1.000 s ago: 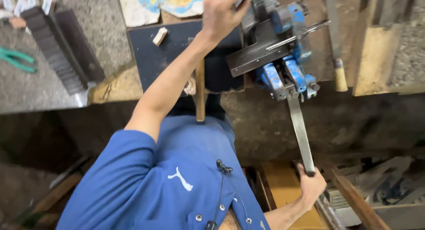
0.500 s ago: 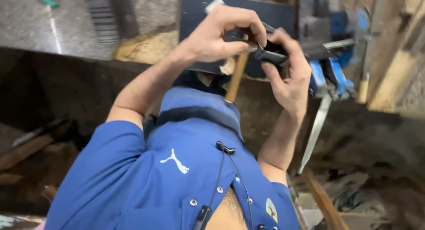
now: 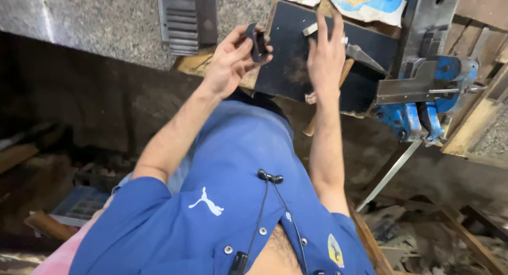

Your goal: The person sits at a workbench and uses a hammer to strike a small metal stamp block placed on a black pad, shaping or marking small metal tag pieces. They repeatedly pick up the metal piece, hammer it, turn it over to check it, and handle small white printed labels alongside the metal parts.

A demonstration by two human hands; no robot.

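Note:
My left hand [image 3: 233,58] is raised over the bench edge and pinches a small dark block [image 3: 257,42] between thumb and fingers. My right hand [image 3: 325,55] hovers beside it with fingers spread and nothing in it, above a dark flat board [image 3: 288,69]. Just right of that hand, a metal hammer head [image 3: 365,55] lies on the board, its wooden handle [image 3: 317,121] partly hidden behind my forearm. A blue bench vise [image 3: 423,95] with a grey steel jaw stands further right, apart from both hands.
A ribbed grey metal block [image 3: 185,16] lies on the speckled stone bench top [image 3: 79,16]. Coloured paper [image 3: 365,0] sits behind the board. The vise's long handle rod [image 3: 389,174] hangs down. Wooden planks and scrap [image 3: 439,232] cover the floor at lower right.
Both hands held the dark block together near the vise half a second ago. Now my right hand has let go and opened, and my left hand has carried the block leftward.

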